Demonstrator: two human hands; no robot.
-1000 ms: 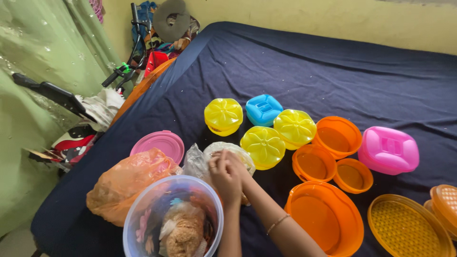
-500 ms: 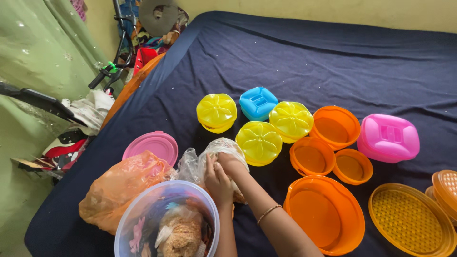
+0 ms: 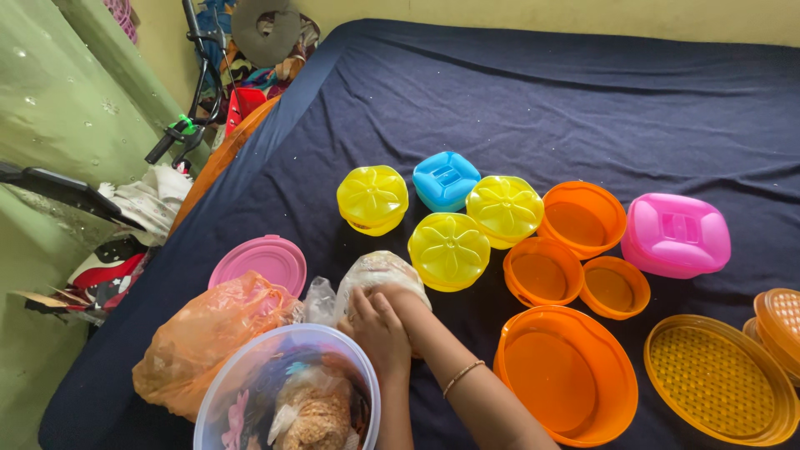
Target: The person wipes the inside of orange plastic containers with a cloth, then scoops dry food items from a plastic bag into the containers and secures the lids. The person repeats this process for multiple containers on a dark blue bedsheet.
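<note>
Against the round clear tub (image 3: 287, 392) at the near edge: the orange bag (image 3: 208, 337) lies just to its left, the pink lid (image 3: 258, 262) beyond. Just beyond the tub's right rim, the left hand (image 3: 379, 329) and right hand (image 3: 400, 296) now press together — fingers curled closed on the clear plastic bag (image 3: 375, 271), no longer spread as before. Yellow lidded cups (image 3: 448, 250) sit farther right — unmoved.

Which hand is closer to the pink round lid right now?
Left. The left hand rests on the clear bag, just right of the pink lid. The right hand sits on the bag's far side, farther away.
</note>
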